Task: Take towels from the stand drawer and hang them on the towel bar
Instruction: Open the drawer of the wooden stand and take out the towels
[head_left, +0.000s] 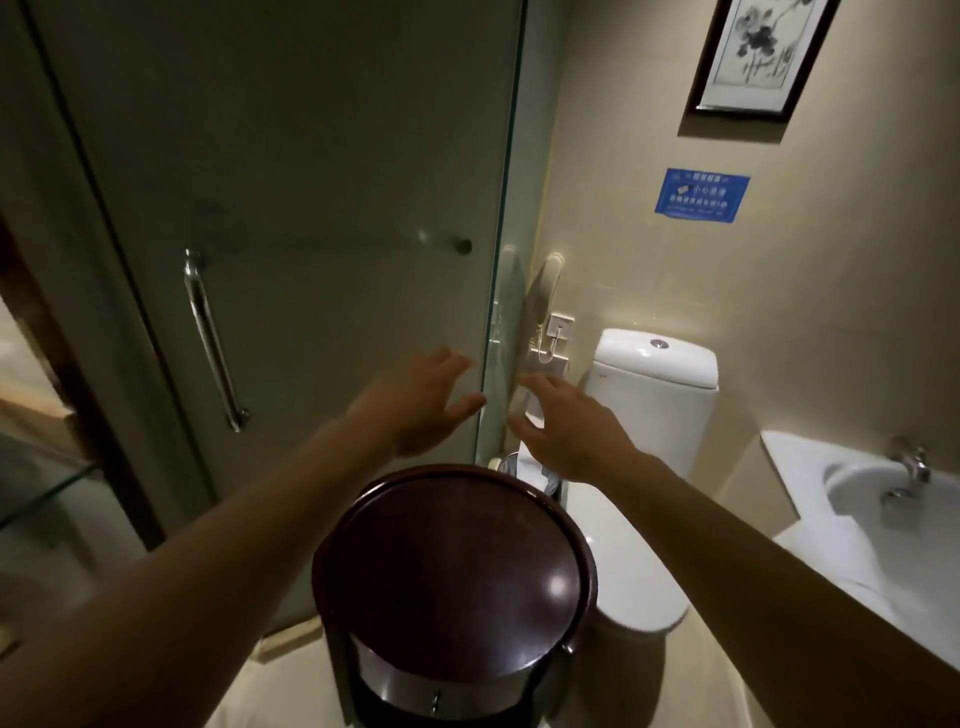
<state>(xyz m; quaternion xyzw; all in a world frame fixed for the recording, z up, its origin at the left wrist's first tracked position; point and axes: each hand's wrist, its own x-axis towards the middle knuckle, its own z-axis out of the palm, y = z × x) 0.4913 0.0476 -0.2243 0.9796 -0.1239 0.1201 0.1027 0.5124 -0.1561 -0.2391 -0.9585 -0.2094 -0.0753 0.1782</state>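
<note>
A round dark-brown wooden stand (452, 577) fills the lower middle of the head view, its glossy top bare. Its drawer front (436, 693), with a small metal knob, shows at the bottom edge and looks closed. My left hand (421, 405) and my right hand (566, 431) reach forward above and beyond the stand, fingers spread, holding nothing. They hover near the edge of a frosted glass shower door (311, 208). A vertical chrome bar (210, 338) is fixed to that door at the left. No towel is in sight.
A white toilet (649, 395) stands right of the stand, with a small bin (524, 470) behind it. A white sink with a chrome tap (904, 467) is at the right edge. A wall phone (543, 291), a blue notice and a framed picture hang on the beige wall.
</note>
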